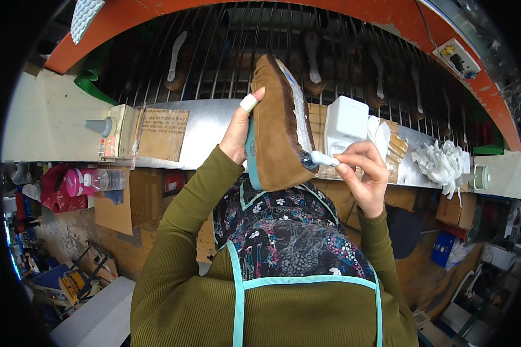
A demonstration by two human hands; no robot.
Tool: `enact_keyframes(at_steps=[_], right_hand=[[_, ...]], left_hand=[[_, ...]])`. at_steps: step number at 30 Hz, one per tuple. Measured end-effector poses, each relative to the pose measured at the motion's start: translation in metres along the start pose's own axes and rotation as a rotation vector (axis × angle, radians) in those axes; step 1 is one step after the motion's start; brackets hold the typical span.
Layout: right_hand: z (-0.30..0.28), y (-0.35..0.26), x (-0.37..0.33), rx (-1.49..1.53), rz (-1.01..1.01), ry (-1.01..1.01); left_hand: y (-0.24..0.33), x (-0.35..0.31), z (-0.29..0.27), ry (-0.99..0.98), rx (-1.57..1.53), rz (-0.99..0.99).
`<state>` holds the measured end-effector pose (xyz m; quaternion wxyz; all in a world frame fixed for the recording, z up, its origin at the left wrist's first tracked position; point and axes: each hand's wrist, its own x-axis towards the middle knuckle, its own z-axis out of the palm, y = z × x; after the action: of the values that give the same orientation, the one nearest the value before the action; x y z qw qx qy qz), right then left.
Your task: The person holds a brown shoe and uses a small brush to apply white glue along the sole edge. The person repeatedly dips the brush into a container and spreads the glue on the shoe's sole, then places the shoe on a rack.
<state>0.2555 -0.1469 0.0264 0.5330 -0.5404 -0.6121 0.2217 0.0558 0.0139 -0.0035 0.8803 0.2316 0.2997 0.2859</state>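
My left hand, with white tape round its thumb, grips a brown suede shoe upper from its left side. The upper is stretched over a teal shoe last and tilted so that its pale underside faces right. Between the thumb and fingers of my right hand is a small white-handled brush. Its dark tip touches the upper's lower edge, at the end nearest me. A white plastic container stands just beyond my right hand, on the metal ledge.
Behind the ledge runs a rack of metal bars, with several dark shoe pieces on it. Crumpled white paper lies to the right. A cardboard piece is on the left, beside a box with a grey cone.
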Motion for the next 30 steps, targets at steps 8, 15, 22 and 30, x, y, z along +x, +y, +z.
enact_keyframes(at_steps=[8, 15, 22, 30], right_hand=[[-0.003, -0.003, 0.034, 0.097, -0.026, -0.138], [-0.002, 0.004, 0.077, 0.194, -0.165, -0.364], [0.013, 0.010, 0.111, 0.398, -0.122, -0.654], [0.025, 0.007, 0.138, 0.400, -0.164, -0.864]], left_hand=[[-0.010, -0.005, 0.010, -0.203, -0.157, -0.228], [-0.021, -0.028, 0.031, -0.429, 0.690, 0.467], [-0.022, -0.055, 0.010, -0.501, 0.559, -0.173], [-0.046, -0.048, 0.009, -0.620, 0.307, -0.468]])
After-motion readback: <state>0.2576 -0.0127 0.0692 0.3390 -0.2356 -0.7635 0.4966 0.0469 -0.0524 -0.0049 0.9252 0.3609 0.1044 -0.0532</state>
